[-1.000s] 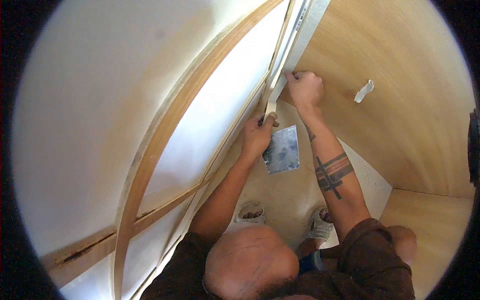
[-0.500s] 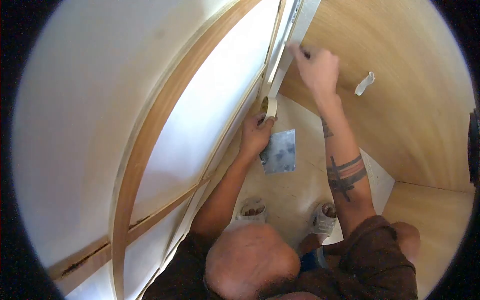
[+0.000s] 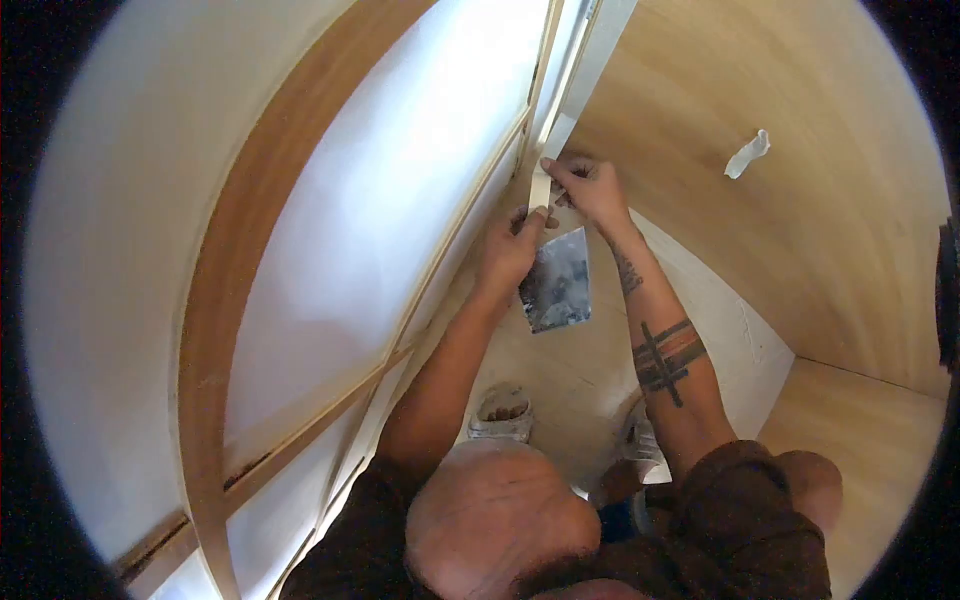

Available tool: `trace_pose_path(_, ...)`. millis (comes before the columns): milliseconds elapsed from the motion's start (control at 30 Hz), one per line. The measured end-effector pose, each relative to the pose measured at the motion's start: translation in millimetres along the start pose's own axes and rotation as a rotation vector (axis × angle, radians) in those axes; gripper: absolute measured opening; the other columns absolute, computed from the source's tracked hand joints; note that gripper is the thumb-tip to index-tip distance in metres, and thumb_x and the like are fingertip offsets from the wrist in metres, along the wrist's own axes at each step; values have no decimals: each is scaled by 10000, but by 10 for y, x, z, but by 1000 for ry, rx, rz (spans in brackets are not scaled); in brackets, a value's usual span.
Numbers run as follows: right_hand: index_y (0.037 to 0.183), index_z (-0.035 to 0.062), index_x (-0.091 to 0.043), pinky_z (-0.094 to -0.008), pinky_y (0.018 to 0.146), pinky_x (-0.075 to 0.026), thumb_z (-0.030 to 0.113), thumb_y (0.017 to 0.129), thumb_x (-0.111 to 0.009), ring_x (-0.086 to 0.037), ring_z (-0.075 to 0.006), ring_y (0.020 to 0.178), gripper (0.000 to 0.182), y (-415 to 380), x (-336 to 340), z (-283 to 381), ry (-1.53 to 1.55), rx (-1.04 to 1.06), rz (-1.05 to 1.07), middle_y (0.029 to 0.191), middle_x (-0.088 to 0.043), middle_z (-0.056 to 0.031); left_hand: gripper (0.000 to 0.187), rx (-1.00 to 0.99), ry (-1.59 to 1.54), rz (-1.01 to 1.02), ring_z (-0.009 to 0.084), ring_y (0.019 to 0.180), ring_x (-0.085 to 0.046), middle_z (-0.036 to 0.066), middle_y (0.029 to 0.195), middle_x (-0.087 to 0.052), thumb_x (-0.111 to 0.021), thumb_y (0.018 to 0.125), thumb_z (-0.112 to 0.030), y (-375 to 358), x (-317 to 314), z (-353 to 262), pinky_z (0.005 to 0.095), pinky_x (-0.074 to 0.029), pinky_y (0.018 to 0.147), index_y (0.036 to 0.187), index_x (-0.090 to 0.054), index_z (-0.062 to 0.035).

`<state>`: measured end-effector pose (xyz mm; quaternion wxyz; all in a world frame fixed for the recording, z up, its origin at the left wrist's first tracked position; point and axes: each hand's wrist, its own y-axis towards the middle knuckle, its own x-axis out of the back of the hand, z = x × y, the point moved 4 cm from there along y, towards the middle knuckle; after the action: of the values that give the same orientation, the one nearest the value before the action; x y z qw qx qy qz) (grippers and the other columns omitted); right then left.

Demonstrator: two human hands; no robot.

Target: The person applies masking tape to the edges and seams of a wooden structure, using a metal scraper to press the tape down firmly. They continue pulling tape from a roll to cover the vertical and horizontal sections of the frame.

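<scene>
My left hand (image 3: 510, 250) is closed around a roll of masking tape (image 3: 540, 192), which stands edge-on beside the door frame's lower part. My right hand (image 3: 592, 188) is at the roll's upper end, thumb and finger pinched on the tape there. Just under my left hand juts a flat grey metal blade (image 3: 558, 283), smeared with pale and dark patches; it looks like a wide scraper, and its upper end is hidden by the hand.
A wood-framed panel with pale panes (image 3: 380, 200) rises at the left. On the right, a wooden wall (image 3: 780, 240) bears a crumpled white strip (image 3: 748, 154). The pale floor (image 3: 540, 365) lies below, with my sandalled feet (image 3: 502, 412) on it.
My right hand has come down and left from beside the frame to the tape roll. My left hand, the roll and the blade have shifted slightly upward and turned.
</scene>
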<state>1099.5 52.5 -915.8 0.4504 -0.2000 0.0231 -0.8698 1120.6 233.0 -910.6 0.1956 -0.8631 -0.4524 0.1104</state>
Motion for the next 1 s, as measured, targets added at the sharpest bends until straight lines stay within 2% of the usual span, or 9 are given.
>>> trace_pose_path(67,893,-55,-781,-270,537,-513,355,884,-845,-629,-129,578,415,10,5,14,69,5,-47,713,-710,-78,361,20,-20,-2,172,942,-633,64,1019,-746,-625,1017,-364,-8,13,-27,326,-476,859,1063,-784,-42)
trace_pose_path(167,884,-46,-783,-279,534,-514,339,863,-862,-631,-125,578,394,174,16,-247,-73,-26,-79,724,-724,-75,366,98,-16,-3,172,924,-629,56,1009,-746,-616,1021,-369,20,29,-26,328,-474,842,1043,-784,-44)
trace_pose_path(300,881,-41,-789,-280,540,-517,322,855,-860,-625,-117,571,371,53,29,-12,-127,-70,-99,724,-736,-78,352,67,22,34,178,881,-609,55,960,-727,-614,1019,-360,27,-16,-28,329,-465,808,1029,-775,-46)
trace_pose_path(367,874,18,-821,-350,609,-554,406,819,-845,-692,-187,575,392,151,30,-88,-90,-8,-138,690,-747,-97,349,64,16,15,183,873,-604,58,947,-722,-615,1018,-355,-2,-16,-77,330,-463,802,1031,-771,-43)
trace_pose_path(567,852,38,-827,-375,633,-565,405,803,-845,-718,-238,601,371,247,34,-191,-190,-21,-265,695,-752,-124,346,-66,37,42,187,849,-612,80,949,-725,-619,1014,-342,153,-29,-22,349,-476,778,1060,-763,-30)
trace_pose_path(867,864,43,-826,-470,767,-578,396,805,-845,-745,-390,752,359,236,36,-93,-325,-2,-499,805,-767,-194,385,112,255,69,196,803,-663,119,916,-758,-659,998,-346,-262,38,-254,359,-514,756,992,-754,27)
trace_pose_path(900,864,43,-826,-470,767,-578,396,805,-845,-745,-390,752,359,235,25,-90,-321,-3,-496,805,-767,-194,395,109,335,71,194,799,-664,121,911,-757,-659,999,-355,-409,72,-286,359,-514,755,991,-752,29)
trace_pose_path(933,922,42,-826,-432,762,-580,399,812,-835,-755,-341,758,373,219,23,-79,-325,8,-481,817,-774,-182,405,108,416,76,191,796,-665,123,906,-757,-660,1001,-364,-523,97,-280,359,-513,755,990,-750,31)
trace_pose_path(1000,981,42,-826,-393,758,-582,402,820,-825,-766,-292,764,394,206,48,-34,-324,9,-464,830,-780,-170,411,80,305,7,190,787,-661,121,895,-754,-657,1003,-370,-565,147,46,362,-510,744,989,-749,30)
